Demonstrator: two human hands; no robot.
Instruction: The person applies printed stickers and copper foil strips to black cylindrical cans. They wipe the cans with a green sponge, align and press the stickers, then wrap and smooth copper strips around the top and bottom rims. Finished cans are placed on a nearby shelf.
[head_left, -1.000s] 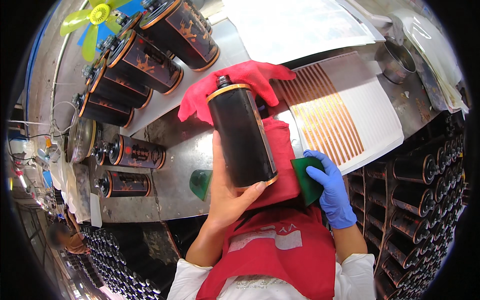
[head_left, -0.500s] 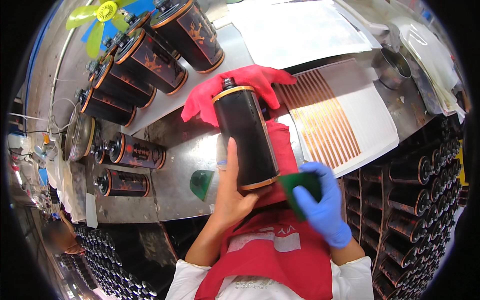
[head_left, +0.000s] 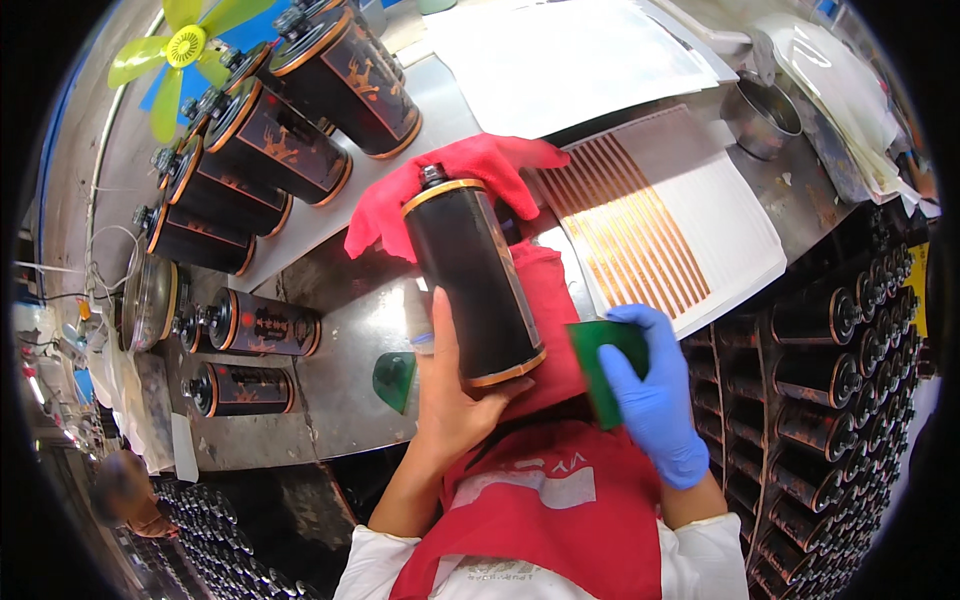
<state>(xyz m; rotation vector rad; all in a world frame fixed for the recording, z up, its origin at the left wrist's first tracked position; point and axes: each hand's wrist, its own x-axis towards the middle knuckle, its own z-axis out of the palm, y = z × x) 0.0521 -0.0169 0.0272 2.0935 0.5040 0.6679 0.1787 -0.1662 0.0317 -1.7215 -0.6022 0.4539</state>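
Our right hand [head_left: 650,395] has lifted slightly, fingers closed on the green pad [head_left: 600,365]. Our left hand [head_left: 450,400] still grips the black can [head_left: 470,275] at mid-frame.

bench: scratched grey steel worktop [head_left: 340,390] is gleaming under bright light;
wall: yellow-green plastic fan [head_left: 178,48] is hanging;
racks: dark cylinder-filled shelves [head_left: 850,350] are flanking

We are looking steeply down from our head, close over the metal bench [head_left: 330,330], through one fisheye view.
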